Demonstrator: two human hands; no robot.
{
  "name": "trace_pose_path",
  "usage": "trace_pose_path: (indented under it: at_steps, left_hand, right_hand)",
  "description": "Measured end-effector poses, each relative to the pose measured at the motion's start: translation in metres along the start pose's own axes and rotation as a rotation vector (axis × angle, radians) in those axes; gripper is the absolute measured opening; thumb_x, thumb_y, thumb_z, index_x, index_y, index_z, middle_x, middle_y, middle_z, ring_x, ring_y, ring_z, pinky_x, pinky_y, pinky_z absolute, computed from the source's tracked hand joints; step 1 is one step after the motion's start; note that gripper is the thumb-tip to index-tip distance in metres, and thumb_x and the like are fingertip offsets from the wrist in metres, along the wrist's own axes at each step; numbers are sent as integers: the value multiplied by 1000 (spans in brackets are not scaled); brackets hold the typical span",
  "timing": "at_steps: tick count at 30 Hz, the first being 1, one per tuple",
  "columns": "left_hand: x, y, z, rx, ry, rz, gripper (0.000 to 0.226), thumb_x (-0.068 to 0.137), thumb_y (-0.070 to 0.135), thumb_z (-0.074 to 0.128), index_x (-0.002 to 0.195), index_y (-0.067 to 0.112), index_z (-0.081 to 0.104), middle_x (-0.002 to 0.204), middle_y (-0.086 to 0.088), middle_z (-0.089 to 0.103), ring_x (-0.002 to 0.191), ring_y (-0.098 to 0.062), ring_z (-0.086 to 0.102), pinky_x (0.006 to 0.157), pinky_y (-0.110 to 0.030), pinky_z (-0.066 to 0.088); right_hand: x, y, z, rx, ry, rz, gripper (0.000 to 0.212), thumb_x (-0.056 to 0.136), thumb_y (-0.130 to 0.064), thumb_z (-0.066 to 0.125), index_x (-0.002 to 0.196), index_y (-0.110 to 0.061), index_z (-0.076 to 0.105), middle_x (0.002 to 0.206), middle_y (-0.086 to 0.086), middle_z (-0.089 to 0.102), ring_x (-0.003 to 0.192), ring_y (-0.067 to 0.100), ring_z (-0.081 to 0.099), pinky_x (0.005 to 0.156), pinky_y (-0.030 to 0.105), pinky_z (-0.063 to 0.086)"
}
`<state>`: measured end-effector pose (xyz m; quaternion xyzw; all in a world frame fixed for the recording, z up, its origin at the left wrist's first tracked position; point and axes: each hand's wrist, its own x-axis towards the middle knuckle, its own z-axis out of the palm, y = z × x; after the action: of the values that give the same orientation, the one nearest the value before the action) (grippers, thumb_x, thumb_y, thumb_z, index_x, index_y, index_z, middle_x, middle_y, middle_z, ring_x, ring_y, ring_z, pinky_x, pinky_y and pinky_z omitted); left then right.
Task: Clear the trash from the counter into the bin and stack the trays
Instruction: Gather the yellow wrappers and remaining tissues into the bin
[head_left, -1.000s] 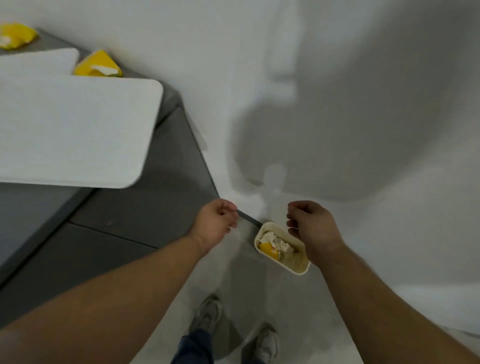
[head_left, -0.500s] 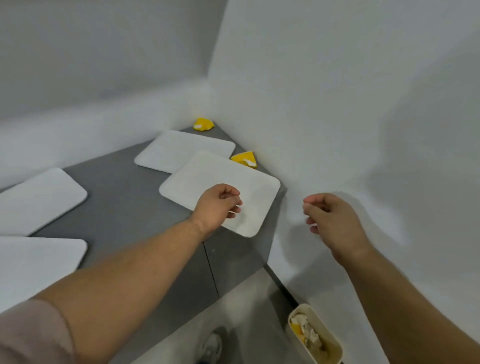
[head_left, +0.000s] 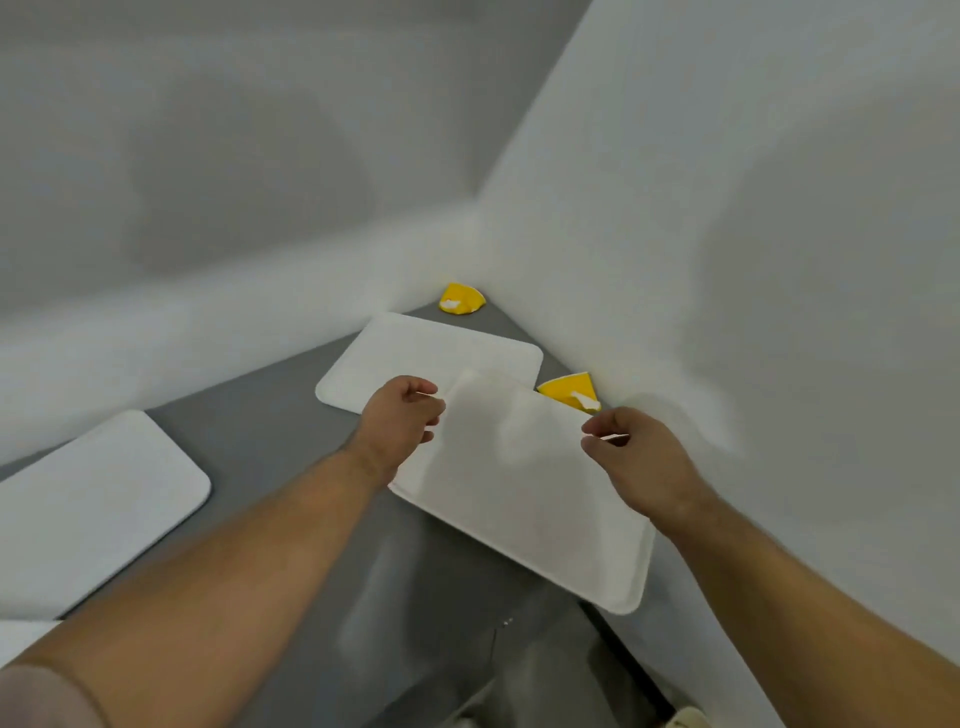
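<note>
Nearest white rounded rectangular tray: on the grey counter, overlapping a second white tray, our left hand and right hand over its far corners, fingers curled, grip uncertain. Two crumpled yellow wrappers lie against the wall; a third tray sits left.

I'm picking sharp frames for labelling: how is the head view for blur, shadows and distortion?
Head view: soft all over, with motion blur on the near tray and both hands; broad soft shadows on the walls; wide-angle bending of the counter edges; the yellow scraps stay legible.
</note>
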<state>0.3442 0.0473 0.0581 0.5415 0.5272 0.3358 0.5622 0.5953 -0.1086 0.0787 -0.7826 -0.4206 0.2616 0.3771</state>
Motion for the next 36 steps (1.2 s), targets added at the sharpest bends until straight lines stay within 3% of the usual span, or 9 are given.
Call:
trace_pose_path:
  at_steps: [2,5,8,12,15,18,24,30,36]
  left_hand:
    - [32,3,-12,63,-2,3,24,84,13,71,106,17,65,95,-4,69,86,-21,66,80,-44,58]
    - [78,6,-26,229,11,50,24,84,15,71,107,18,65,101,-5,70,84,-21,64,84,-48,58]
    - [118,7,-29,388,2,130,24,85,19,70,108,21,64,102,0,70,87,-18,66,72,-34,55]
    - [169,7,-19,560,-46,234,28,85,20,72,112,20,63,105,6,67,98,-17,64,80,-28,48]
    - [205,6,-9,669,-51,283,31,84,21,70,114,21,63,109,8,65,104,-17,61,86,-30,49]
    - [237,2,5,798,-35,281,38,84,23,68,121,21,62,121,4,65,109,-18,59,89,-29,45]
    - [294,5,36,1030,-132,385,58,85,23,68,140,16,52,146,-10,50,130,-33,49,106,-42,43]
    - [352,7,57,1057,-133,312,64,84,15,66,146,14,47,146,-14,51,129,-39,49,106,-40,41]
    - [394,-3,74,1246,-111,296,47,88,18,60,134,10,56,134,-21,55,121,-45,50,101,-49,46]
  right_hand:
    - [21,-4,16,-3,20,27,11,87,-31,71,97,-30,71,91,-7,69,65,10,57,62,28,46]
    - [46,-8,34,-81,43,53,15,88,-32,71,103,-31,70,100,-5,66,81,12,59,60,22,43]
    - [65,-8,45,-187,68,85,17,88,-35,72,105,-34,69,109,-8,67,87,10,60,56,15,37]
    - [102,-6,51,-239,43,94,22,88,-28,69,109,-31,69,120,-4,65,97,18,66,77,26,48]
    - [133,-3,54,-273,61,52,22,88,-22,66,103,-37,68,118,-4,60,96,13,63,80,23,49]
    - [167,8,62,-391,3,39,44,87,-13,64,129,-24,61,138,2,54,120,25,56,99,34,48]
    - [209,29,68,-621,-140,33,73,83,-5,63,149,-27,42,158,-5,34,140,25,39,105,44,48]
    - [229,45,82,-745,-205,4,56,92,-15,62,145,-23,47,158,0,36,138,24,42,107,41,47]
    - [236,51,83,-713,-87,-105,40,88,-21,66,127,-22,54,141,1,51,122,24,52,93,38,52]
